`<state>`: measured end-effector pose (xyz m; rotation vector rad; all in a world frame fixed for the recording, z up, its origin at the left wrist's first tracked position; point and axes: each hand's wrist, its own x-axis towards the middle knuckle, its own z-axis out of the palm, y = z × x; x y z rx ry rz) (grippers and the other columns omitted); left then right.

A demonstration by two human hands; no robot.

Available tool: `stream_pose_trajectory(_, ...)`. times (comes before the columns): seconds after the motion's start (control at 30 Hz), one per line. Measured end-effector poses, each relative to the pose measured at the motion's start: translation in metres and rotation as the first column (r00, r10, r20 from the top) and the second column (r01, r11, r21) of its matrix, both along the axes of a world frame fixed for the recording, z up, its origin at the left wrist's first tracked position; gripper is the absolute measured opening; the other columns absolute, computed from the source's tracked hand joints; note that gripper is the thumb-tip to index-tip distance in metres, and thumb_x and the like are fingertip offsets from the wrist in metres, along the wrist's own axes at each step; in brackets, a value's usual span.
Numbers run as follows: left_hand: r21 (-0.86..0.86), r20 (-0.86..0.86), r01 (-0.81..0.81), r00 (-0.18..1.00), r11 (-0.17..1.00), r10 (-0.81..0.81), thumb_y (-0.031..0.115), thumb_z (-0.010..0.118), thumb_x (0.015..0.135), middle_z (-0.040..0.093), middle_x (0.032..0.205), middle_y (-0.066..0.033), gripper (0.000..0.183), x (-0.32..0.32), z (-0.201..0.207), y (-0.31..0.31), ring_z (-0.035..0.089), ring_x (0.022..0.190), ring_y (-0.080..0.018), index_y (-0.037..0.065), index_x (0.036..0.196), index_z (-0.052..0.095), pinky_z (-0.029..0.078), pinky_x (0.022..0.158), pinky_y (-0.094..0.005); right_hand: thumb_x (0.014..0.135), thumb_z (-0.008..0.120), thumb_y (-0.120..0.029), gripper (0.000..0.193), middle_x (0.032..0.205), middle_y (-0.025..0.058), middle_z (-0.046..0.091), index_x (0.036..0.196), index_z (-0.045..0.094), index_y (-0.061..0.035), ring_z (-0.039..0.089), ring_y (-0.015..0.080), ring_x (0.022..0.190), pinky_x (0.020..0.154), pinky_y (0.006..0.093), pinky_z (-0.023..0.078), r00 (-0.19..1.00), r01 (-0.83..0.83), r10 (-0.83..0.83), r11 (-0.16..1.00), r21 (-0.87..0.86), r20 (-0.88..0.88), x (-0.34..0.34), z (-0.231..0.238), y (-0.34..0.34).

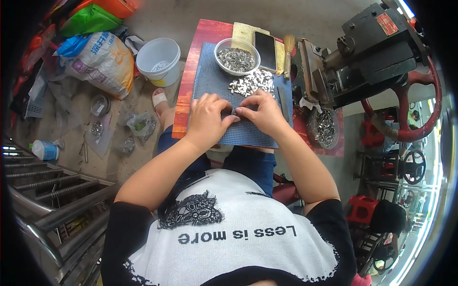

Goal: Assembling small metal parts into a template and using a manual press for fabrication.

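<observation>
My left hand (207,118) and my right hand (261,113) meet over the near part of a blue textured mat (214,66). Thumbs and fingertips on both sides are pinched close together. Whatever sits between them is too small and too hidden to name. Just beyond my right hand lies a loose pile of small pale, shiny pieces (260,81). Behind that pile stands a clear round bowl (237,58) holding many small dark metal parts. A slim grey metal strip (283,102) rests along the mat's right edge.
The mat covers a red wooden board (191,81) with a phone (265,51) and a brush (288,52) at its far right. At right stand a dark press (372,52) with a red handwheel and a tub of metal parts (324,128). Left are a white bucket (160,59) and metal rails (52,205).
</observation>
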<state>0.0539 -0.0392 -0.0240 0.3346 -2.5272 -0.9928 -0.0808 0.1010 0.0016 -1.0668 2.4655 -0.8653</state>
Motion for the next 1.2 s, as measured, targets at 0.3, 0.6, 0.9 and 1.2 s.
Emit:
stream_pose_trajectory(0.3, -0.02, -0.032, 0.007, 0.999, 1.0, -0.008, 0.027, 0.081, 0.075, 0.066, 0.092, -0.0042, 0.023, -0.001, -0.002, 0.0, 0.058, 0.098, -0.026, 0.009, 0.087, 0.072, 0.039, 0.087, -0.0411, 0.079, 0.082, -0.025, 0.022, 0.092, 0.0101, 0.064, 0.091, 0.078, -0.0071, 0.059, 0.0267, 0.095, 0.086, 0.0382, 0.047, 0.994, -0.105, 0.105, 0.994, 0.012, -0.037, -0.015, -0.003, 0.018)
stream_pose_trajectory(0.6, -0.026, -0.037, 0.004, 0.999, 1.0, -0.005, 0.028, 0.081, 0.075, 0.065, 0.091, -0.0039, 0.024, -0.001, -0.004, 0.0, 0.057, 0.097, -0.026, 0.01, 0.087, 0.072, 0.038, 0.087, -0.0412, 0.08, 0.081, -0.028, 0.021, 0.091, 0.0091, 0.061, 0.089, 0.076, -0.0097, 0.054, 0.0267, 0.096, 0.085, 0.0381, 0.045, 0.988, -0.106, 0.111, 0.993, 0.054, -0.108, -0.007, 0.003, 0.011)
stream_pose_trajectory(0.9, -0.02, -0.021, 0.014, 1.0, 1.0, -0.015, 0.029, 0.081, 0.076, 0.066, 0.092, -0.004, 0.024, 0.0, -0.002, -0.001, 0.057, 0.098, -0.0259, 0.009, 0.088, 0.072, 0.038, 0.088, -0.0407, 0.079, 0.082, -0.027, 0.02, 0.095, 0.0076, 0.063, 0.089, 0.078, -0.0097, 0.055, 0.0261, 0.1, 0.089, 0.0368, 0.045, 0.991, -0.097, 0.101, 0.994, 0.046, -0.089, -0.017, 0.009, 0.032)
stream_pose_trajectory(1.2, -0.015, -0.015, 0.022, 1.0, 1.0, -0.022, 0.03, 0.08, 0.077, 0.066, 0.092, -0.0036, 0.024, -0.001, 0.0, 0.0, 0.057, 0.097, -0.0257, 0.01, 0.088, 0.072, 0.037, 0.087, -0.0406, 0.08, 0.081, -0.032, 0.024, 0.092, 0.0086, 0.062, 0.088, 0.078, -0.009, 0.054, 0.0255, 0.1, 0.088, 0.0369, 0.045, 0.997, -0.059, 0.062, 0.996, 0.066, -0.048, -0.012, 0.01, 0.023)
